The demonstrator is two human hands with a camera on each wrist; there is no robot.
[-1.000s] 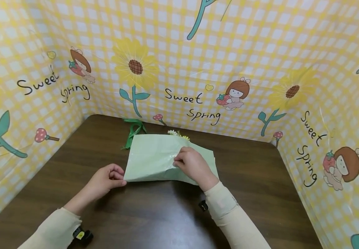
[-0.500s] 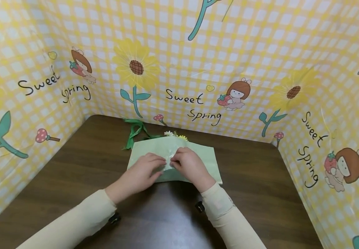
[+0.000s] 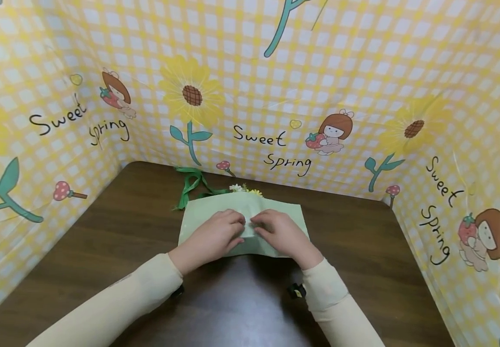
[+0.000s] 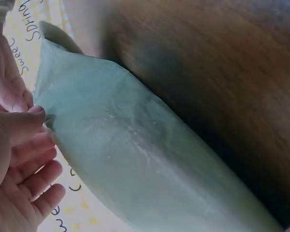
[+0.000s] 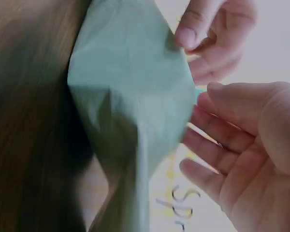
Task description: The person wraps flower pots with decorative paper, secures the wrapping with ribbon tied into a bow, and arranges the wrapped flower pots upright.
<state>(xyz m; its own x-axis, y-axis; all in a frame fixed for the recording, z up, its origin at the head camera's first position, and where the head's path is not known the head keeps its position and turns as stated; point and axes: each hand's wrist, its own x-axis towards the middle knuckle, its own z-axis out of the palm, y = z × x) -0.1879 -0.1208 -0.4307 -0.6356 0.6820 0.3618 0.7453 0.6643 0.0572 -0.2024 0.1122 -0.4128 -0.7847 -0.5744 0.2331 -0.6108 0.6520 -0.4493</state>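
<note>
Pale green wrapping paper (image 3: 206, 212) lies folded on the table, raised in a bulge along its near edge. My left hand (image 3: 215, 233) pinches its upper edge at the middle; in the left wrist view the thumb (image 4: 26, 123) presses on the paper there, with the other fingers loosely spread. Close beside it is my right hand (image 3: 282, 231). In the right wrist view the right fingers (image 5: 208, 130) stretch out along the edge of the paper, the thumb near the index finger. White and yellow flowers (image 3: 247, 190) show behind the paper, their lower parts hidden.
A green ribbon (image 3: 186, 188) lies loosely at the back left of the dark wooden table (image 3: 228, 308). Yellow checked cloth (image 3: 258, 86) with printed flowers and figures rises as walls at the back and both sides.
My left hand has come from the paper's left corner to its middle, beside the right hand. The right hand, earlier pinching the paper's middle, has loosened its fingers and shifted slightly right.
</note>
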